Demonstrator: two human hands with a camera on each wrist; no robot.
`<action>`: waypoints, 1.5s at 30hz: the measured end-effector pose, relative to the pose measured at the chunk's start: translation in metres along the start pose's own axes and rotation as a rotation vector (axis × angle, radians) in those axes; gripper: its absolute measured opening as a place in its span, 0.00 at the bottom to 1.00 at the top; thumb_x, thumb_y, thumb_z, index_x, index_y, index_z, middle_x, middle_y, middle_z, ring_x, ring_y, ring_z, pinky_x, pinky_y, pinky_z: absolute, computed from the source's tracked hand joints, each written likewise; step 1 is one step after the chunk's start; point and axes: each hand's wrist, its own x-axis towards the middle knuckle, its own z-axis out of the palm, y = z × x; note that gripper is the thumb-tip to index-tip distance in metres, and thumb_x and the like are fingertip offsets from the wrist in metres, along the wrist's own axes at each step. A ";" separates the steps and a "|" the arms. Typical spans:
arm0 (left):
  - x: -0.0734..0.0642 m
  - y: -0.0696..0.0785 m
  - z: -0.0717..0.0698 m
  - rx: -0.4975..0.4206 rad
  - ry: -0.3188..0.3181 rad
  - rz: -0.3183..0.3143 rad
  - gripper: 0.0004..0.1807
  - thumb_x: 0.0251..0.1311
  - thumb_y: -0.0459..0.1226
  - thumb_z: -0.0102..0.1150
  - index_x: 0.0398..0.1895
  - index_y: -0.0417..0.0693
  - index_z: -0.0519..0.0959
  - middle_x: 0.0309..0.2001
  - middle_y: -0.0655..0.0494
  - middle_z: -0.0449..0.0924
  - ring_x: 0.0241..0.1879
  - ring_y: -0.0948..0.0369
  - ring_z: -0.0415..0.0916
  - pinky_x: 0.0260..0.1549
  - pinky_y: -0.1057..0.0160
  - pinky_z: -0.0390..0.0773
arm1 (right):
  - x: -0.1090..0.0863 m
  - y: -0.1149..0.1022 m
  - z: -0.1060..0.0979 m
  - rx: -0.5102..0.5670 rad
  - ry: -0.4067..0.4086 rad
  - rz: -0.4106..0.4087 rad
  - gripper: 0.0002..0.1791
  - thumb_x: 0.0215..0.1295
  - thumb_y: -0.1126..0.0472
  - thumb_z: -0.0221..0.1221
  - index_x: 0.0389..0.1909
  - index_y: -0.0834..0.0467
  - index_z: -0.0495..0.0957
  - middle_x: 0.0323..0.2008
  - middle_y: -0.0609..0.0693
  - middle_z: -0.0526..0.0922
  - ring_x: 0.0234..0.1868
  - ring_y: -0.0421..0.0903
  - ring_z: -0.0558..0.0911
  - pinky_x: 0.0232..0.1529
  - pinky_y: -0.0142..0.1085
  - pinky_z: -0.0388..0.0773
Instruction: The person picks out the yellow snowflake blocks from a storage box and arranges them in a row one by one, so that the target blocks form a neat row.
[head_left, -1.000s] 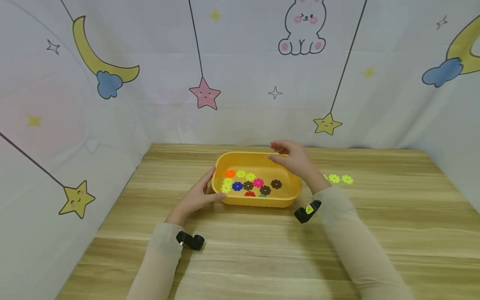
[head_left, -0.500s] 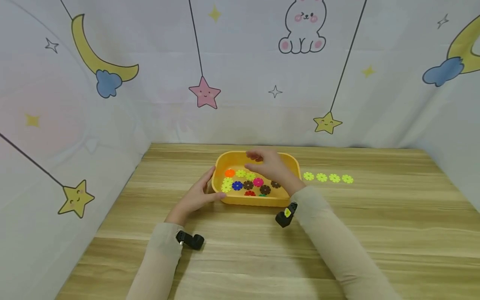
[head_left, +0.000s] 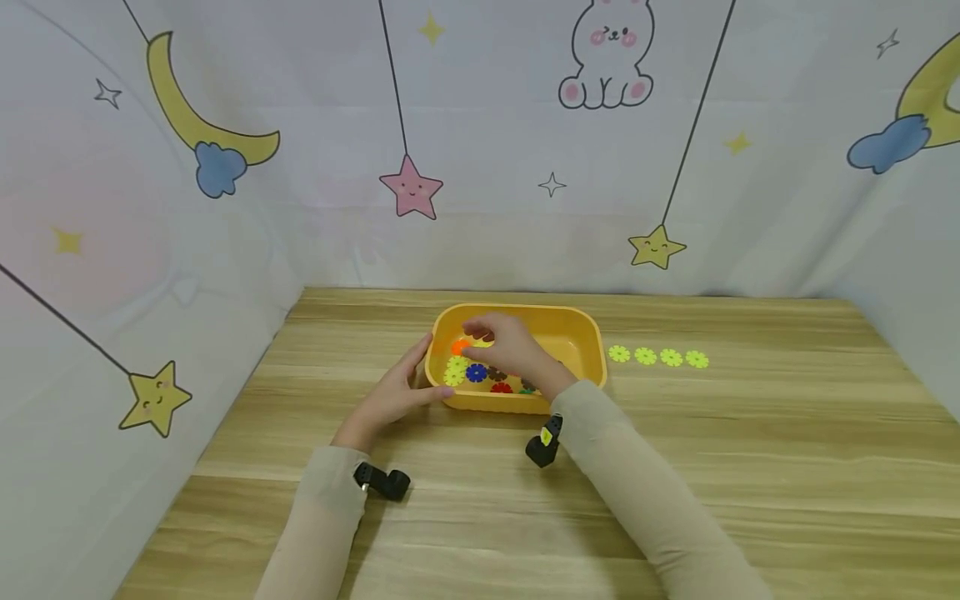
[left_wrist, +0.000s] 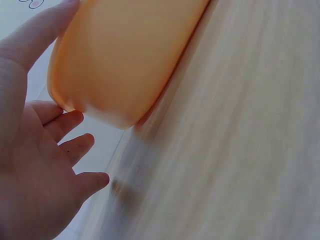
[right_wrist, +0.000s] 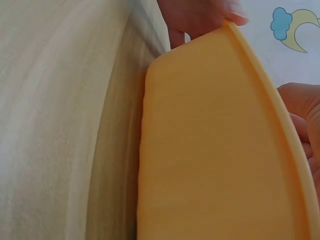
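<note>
A yellow plastic tub stands on the table, with flower-shaped plastic discs inside. At its left end, my left hand grips it, thumb on the front rim and fingers along the outer side. My right hand is over the tub's left half, fingers bent and parted from the thumb, with nothing visible between them. Its fingertips are near an orange disc. Yellow discs, a blue disc and a red disc show below; other discs are partly hidden by the hand. The right wrist view shows mostly the tub's outer wall.
Several yellow-green discs lie in a row on the wooden table, right of the tub. A white cloth printed with stars and moons closes off the back and sides.
From above the tub's right end, my right hand has moved left and slightly down to the discs at its left. The row of yellow-green discs is uncovered. My left hand stays put.
</note>
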 end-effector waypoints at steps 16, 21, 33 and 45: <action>0.001 -0.003 -0.001 0.010 -0.010 0.018 0.54 0.56 0.46 0.68 0.78 0.57 0.42 0.78 0.53 0.37 0.76 0.48 0.33 0.70 0.38 0.38 | 0.006 0.005 0.016 -0.029 -0.097 0.002 0.25 0.63 0.61 0.63 0.61 0.62 0.74 0.56 0.55 0.79 0.56 0.51 0.77 0.58 0.43 0.75; 0.000 -0.004 -0.002 -0.002 -0.005 0.017 0.55 0.55 0.47 0.69 0.78 0.57 0.42 0.78 0.54 0.38 0.76 0.49 0.33 0.70 0.39 0.39 | 0.008 0.004 0.021 -0.053 -0.127 0.009 0.24 0.62 0.61 0.64 0.59 0.62 0.76 0.54 0.55 0.80 0.55 0.51 0.77 0.58 0.43 0.75; 0.001 -0.002 -0.001 0.022 -0.011 0.025 0.56 0.53 0.51 0.69 0.78 0.58 0.42 0.78 0.55 0.38 0.76 0.49 0.35 0.71 0.41 0.41 | 0.014 0.004 0.026 -0.131 -0.156 -0.025 0.23 0.59 0.64 0.66 0.56 0.64 0.77 0.52 0.56 0.81 0.52 0.51 0.79 0.57 0.41 0.76; 0.001 -0.004 -0.001 0.019 0.003 0.022 0.56 0.52 0.51 0.70 0.78 0.59 0.44 0.77 0.56 0.39 0.76 0.49 0.36 0.71 0.40 0.42 | 0.018 0.006 0.030 -0.212 -0.209 -0.067 0.21 0.55 0.68 0.65 0.52 0.65 0.80 0.45 0.54 0.84 0.44 0.47 0.79 0.53 0.39 0.77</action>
